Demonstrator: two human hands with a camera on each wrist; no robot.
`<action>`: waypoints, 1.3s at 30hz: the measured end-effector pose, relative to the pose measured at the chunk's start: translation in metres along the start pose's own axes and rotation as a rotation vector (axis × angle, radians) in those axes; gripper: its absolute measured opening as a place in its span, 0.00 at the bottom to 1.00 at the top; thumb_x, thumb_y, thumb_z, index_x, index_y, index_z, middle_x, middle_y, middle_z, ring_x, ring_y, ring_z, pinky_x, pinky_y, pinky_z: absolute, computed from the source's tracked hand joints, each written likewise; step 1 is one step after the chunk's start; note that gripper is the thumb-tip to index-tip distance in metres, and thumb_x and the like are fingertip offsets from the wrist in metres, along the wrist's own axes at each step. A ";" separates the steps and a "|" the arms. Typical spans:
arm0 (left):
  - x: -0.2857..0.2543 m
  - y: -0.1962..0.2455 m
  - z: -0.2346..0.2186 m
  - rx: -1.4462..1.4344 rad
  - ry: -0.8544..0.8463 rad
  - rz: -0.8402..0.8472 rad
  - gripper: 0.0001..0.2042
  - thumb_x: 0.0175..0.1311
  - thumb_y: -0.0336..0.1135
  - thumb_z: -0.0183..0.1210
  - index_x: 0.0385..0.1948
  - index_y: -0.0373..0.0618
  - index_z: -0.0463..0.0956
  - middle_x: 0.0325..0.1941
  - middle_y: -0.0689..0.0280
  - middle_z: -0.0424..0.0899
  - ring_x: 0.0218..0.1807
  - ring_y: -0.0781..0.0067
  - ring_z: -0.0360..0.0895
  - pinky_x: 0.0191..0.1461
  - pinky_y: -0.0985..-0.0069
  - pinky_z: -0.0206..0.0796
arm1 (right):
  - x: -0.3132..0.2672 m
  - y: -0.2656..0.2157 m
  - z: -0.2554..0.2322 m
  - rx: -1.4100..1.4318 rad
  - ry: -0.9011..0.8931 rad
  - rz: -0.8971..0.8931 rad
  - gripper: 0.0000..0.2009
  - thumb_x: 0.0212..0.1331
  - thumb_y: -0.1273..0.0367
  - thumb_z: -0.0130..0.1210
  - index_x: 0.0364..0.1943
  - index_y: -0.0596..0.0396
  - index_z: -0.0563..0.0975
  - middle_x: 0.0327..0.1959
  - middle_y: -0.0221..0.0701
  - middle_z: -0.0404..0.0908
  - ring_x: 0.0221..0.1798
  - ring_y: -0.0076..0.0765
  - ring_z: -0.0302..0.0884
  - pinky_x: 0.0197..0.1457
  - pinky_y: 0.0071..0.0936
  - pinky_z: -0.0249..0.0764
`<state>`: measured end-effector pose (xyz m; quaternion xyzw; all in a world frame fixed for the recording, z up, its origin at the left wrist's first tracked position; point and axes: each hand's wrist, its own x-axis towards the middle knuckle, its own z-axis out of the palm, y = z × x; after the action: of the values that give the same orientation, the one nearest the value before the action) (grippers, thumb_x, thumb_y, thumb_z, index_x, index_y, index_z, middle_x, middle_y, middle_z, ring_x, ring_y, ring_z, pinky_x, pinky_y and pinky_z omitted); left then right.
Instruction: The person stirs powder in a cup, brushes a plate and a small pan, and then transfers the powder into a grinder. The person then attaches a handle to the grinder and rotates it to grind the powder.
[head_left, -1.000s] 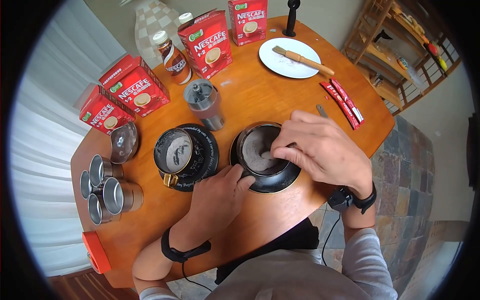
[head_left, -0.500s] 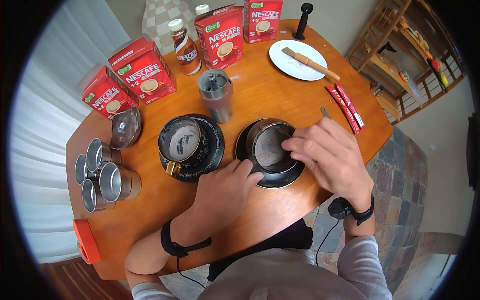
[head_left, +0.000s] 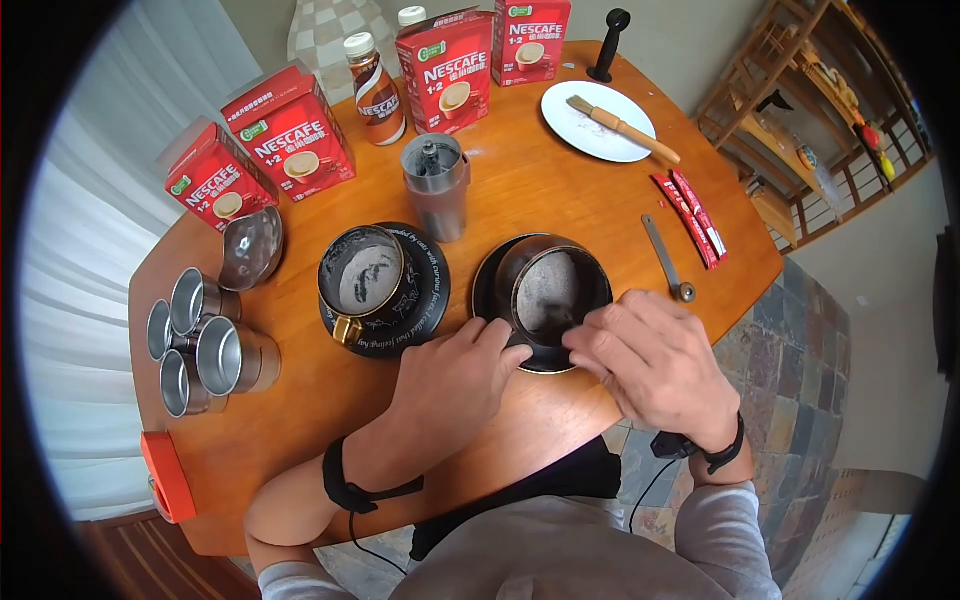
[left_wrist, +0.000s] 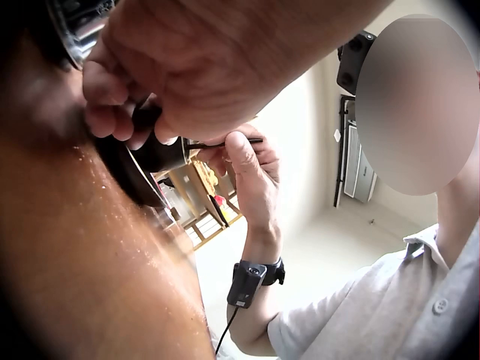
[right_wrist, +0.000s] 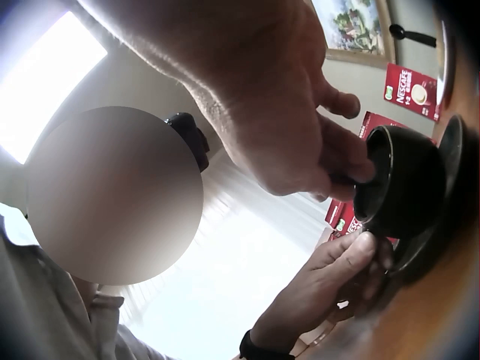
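Observation:
In the head view a dark cup [head_left: 508, 268] tips toward the person over its black saucer [head_left: 484, 300], greyish powder [head_left: 548, 288] inside. The left hand [head_left: 450, 375] grips the cup's handle at its near left side; the right wrist view shows that thumb at the cup's lower rim. Over the near right rim, the right hand [head_left: 655, 360] pinches a thin dark spoon [left_wrist: 253, 141] that reaches into the cup. Its lower end is hidden. Left of this stands a second black cup [head_left: 330, 270] with a gold handle and powder, on a lettered saucer [head_left: 425, 290].
Behind the cups stand a hand grinder [head_left: 437, 195], a brown bottle [head_left: 377, 95] and several red Nescafe boxes [head_left: 445, 75]. Metal cups [head_left: 225, 355] and a glass bowl [head_left: 252, 248] are left. Right lie a measuring spoon [head_left: 662, 255], red sachets [head_left: 692, 220] and a plate [head_left: 565, 115] with a brush [head_left: 620, 125].
The right hand has moved from over the cup toward the person, uncovering the measuring spoon. The cup now tips more toward the person. The left hand keeps its grip.

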<state>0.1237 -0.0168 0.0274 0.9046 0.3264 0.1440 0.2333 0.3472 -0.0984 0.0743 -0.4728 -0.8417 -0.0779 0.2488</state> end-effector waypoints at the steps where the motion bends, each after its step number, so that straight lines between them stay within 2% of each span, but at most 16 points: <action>1: 0.000 0.000 0.000 -0.002 -0.002 0.001 0.12 0.75 0.42 0.60 0.36 0.43 0.74 0.32 0.58 0.80 0.33 0.46 0.82 0.34 0.55 0.73 | 0.002 0.001 -0.001 -0.034 0.020 0.014 0.10 0.54 0.70 0.67 0.39 0.57 0.80 0.34 0.30 0.75 0.35 0.34 0.74 0.32 0.31 0.69; 6: 0.000 0.001 -0.001 0.004 -0.005 0.002 0.12 0.75 0.42 0.60 0.36 0.43 0.73 0.32 0.57 0.80 0.33 0.47 0.82 0.34 0.55 0.74 | 0.005 0.008 0.000 -0.122 0.102 0.051 0.11 0.55 0.70 0.68 0.41 0.56 0.82 0.36 0.30 0.78 0.35 0.34 0.76 0.33 0.32 0.71; 9: 0.000 0.001 -0.001 -0.006 -0.005 -0.003 0.12 0.75 0.42 0.60 0.36 0.43 0.73 0.32 0.58 0.80 0.33 0.47 0.82 0.33 0.56 0.74 | 0.003 0.012 0.004 -0.151 0.095 0.054 0.12 0.54 0.71 0.69 0.42 0.56 0.82 0.36 0.29 0.79 0.35 0.35 0.76 0.33 0.31 0.72; 15: 0.000 0.000 -0.001 0.008 0.002 -0.001 0.13 0.75 0.42 0.60 0.35 0.43 0.73 0.31 0.58 0.80 0.32 0.47 0.82 0.33 0.56 0.73 | 0.000 0.006 -0.008 -0.008 0.015 0.040 0.13 0.51 0.71 0.70 0.42 0.56 0.82 0.36 0.30 0.79 0.35 0.34 0.77 0.33 0.31 0.72; 18: 0.000 -0.002 0.000 0.037 0.003 0.036 0.14 0.77 0.44 0.58 0.37 0.43 0.74 0.31 0.59 0.81 0.31 0.50 0.84 0.30 0.56 0.75 | 0.003 0.007 0.000 -0.116 0.112 0.065 0.12 0.51 0.72 0.70 0.40 0.56 0.82 0.35 0.30 0.79 0.34 0.34 0.77 0.33 0.31 0.73; 21: 0.000 -0.001 0.000 0.048 0.008 0.035 0.13 0.76 0.44 0.59 0.37 0.43 0.74 0.31 0.58 0.81 0.31 0.50 0.84 0.30 0.56 0.75 | 0.003 0.009 0.004 -0.178 0.126 0.076 0.13 0.50 0.72 0.71 0.40 0.56 0.83 0.34 0.29 0.79 0.34 0.34 0.77 0.33 0.31 0.73; 27: 0.000 -0.001 -0.001 -0.001 0.012 0.004 0.12 0.75 0.41 0.60 0.36 0.42 0.73 0.32 0.57 0.81 0.32 0.46 0.82 0.33 0.55 0.73 | -0.003 0.004 -0.007 0.035 0.031 0.036 0.14 0.50 0.71 0.71 0.42 0.56 0.83 0.36 0.29 0.80 0.34 0.34 0.77 0.31 0.30 0.73; 30: 0.000 -0.002 0.000 0.038 0.025 0.040 0.14 0.76 0.44 0.59 0.37 0.42 0.74 0.31 0.59 0.82 0.30 0.50 0.84 0.29 0.57 0.75 | 0.000 0.004 -0.002 -0.112 0.128 0.063 0.14 0.51 0.71 0.71 0.42 0.56 0.83 0.36 0.30 0.81 0.34 0.34 0.78 0.32 0.31 0.74; 33: 0.000 -0.002 0.000 0.035 0.026 0.047 0.14 0.76 0.44 0.59 0.37 0.42 0.74 0.31 0.59 0.82 0.30 0.50 0.84 0.29 0.57 0.75 | 0.000 0.007 0.004 -0.165 0.162 0.076 0.14 0.51 0.72 0.71 0.42 0.56 0.83 0.36 0.30 0.81 0.34 0.34 0.78 0.33 0.30 0.75; 36: 0.000 -0.001 0.000 -0.006 0.010 -0.002 0.12 0.75 0.41 0.60 0.35 0.42 0.73 0.32 0.57 0.81 0.32 0.46 0.82 0.33 0.55 0.73 | -0.005 0.005 0.004 -0.125 0.110 0.089 0.14 0.51 0.72 0.71 0.42 0.56 0.83 0.37 0.30 0.81 0.35 0.34 0.79 0.33 0.29 0.75; 39: 0.000 -0.003 -0.001 0.022 0.010 0.028 0.14 0.76 0.44 0.59 0.37 0.42 0.74 0.32 0.59 0.82 0.30 0.49 0.84 0.29 0.56 0.75 | -0.007 0.004 -0.003 0.002 0.066 0.054 0.14 0.50 0.73 0.71 0.42 0.56 0.83 0.36 0.31 0.82 0.34 0.34 0.79 0.33 0.29 0.75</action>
<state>0.1224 -0.0145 0.0265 0.9109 0.3164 0.1483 0.2196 0.3544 -0.1030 0.0730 -0.4924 -0.8200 -0.0860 0.2788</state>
